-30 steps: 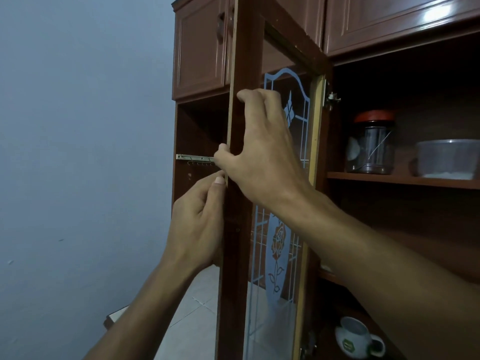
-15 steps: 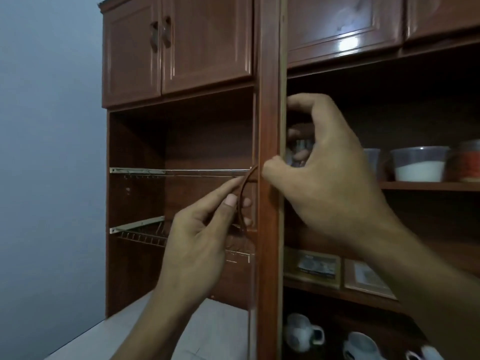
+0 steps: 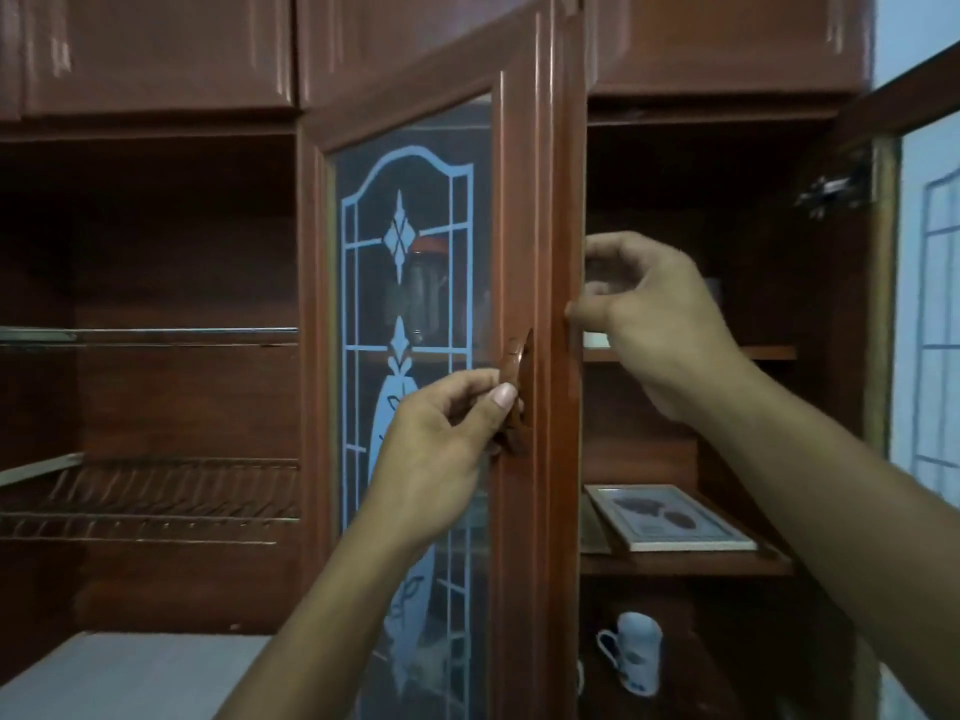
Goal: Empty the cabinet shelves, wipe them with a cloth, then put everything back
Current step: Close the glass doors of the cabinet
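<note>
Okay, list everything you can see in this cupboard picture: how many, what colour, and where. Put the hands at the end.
glass door: two, brown frames with pale frosted pattern, one at centre, one swung open at far right
door handle: one, brown, right side of the centre door
jar: one, clear with red lid, upper shelf, seen through the glass
picture frame: one plainly seen, pale border, lying on the middle shelf
mug: one, white with blue marks, bottom shelf
dish rack: one, metal, left compartment
rail: one, metal, above the dish rack
left hand: one, pinches the door handle
right hand: one, grips the centre door's edge
</note>
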`<state>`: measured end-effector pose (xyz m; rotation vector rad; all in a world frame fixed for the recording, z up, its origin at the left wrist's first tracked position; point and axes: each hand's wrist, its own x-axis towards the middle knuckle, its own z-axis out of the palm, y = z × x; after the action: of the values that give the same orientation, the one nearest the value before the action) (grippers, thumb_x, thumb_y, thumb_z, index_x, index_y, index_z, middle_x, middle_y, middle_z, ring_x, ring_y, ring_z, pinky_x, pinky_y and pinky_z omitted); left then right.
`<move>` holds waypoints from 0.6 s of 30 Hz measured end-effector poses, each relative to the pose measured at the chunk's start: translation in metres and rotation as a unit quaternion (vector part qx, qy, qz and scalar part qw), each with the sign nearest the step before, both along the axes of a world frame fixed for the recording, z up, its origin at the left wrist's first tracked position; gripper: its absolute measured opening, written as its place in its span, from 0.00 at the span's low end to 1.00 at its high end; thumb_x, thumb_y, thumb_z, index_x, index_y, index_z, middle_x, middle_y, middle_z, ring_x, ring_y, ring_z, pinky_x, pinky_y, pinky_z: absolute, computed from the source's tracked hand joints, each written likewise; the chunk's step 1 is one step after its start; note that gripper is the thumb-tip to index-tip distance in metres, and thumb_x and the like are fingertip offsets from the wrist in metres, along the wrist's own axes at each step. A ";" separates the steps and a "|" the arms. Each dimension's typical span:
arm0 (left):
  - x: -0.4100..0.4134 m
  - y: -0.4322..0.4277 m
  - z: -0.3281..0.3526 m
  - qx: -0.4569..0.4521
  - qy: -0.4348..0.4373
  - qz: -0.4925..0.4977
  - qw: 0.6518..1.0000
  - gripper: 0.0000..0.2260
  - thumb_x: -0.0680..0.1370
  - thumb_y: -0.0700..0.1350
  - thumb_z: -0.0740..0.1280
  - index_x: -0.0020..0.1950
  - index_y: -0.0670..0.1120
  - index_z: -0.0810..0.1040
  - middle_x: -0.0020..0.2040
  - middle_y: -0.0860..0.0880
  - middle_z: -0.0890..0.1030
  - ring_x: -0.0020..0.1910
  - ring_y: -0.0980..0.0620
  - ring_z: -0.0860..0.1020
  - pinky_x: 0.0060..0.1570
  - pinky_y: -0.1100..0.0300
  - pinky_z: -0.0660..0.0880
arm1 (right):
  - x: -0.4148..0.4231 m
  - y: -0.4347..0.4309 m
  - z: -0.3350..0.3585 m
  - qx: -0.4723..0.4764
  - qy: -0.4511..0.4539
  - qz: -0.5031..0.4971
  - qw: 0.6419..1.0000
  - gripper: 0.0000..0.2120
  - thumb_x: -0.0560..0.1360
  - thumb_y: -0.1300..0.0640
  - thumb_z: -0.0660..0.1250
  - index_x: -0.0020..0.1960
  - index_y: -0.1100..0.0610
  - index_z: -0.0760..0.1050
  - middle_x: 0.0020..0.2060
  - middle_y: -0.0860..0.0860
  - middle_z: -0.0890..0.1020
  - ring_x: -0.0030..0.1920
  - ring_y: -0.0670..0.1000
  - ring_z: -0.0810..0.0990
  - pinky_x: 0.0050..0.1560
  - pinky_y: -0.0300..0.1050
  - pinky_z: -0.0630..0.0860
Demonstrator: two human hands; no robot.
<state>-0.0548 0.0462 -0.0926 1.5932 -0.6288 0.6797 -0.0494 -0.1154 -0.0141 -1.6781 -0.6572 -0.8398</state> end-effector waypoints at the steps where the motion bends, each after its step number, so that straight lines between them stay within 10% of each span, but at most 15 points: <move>1: 0.008 -0.005 0.001 0.004 0.005 0.004 1.000 0.07 0.80 0.43 0.65 0.51 0.44 0.82 0.41 0.51 0.84 0.43 0.55 0.82 0.45 0.64 0.78 | 0.007 -0.005 0.001 0.004 0.003 -0.012 1.000 0.16 0.74 0.68 0.67 0.57 0.51 0.78 0.45 0.46 0.83 0.44 0.40 0.83 0.41 0.35 0.80; 12: 0.084 -0.043 0.009 0.047 0.014 0.111 0.993 0.06 0.79 0.48 0.67 0.46 0.47 0.82 0.39 0.45 0.83 0.41 0.47 0.81 0.47 0.50 0.79 | 0.086 -0.020 0.015 0.071 0.081 -0.093 0.990 0.11 0.74 0.71 0.66 0.49 0.57 0.81 0.38 0.47 0.82 0.35 0.42 0.81 0.31 0.31 0.75; 18: 0.102 -0.051 0.013 0.080 0.014 0.145 0.986 0.09 0.80 0.48 0.66 0.42 0.46 0.80 0.32 0.48 0.80 0.32 0.54 0.77 0.31 0.71 0.71 | 0.122 -0.020 0.021 0.062 0.103 -0.149 0.981 0.14 0.73 0.70 0.69 0.40 0.50 0.76 0.39 0.50 0.82 0.40 0.47 0.83 0.44 0.43 0.82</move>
<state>0.0474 -0.0047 -0.0793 1.8618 -0.4417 0.8353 0.0727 -0.1355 0.0069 -1.7450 -0.2085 -0.8819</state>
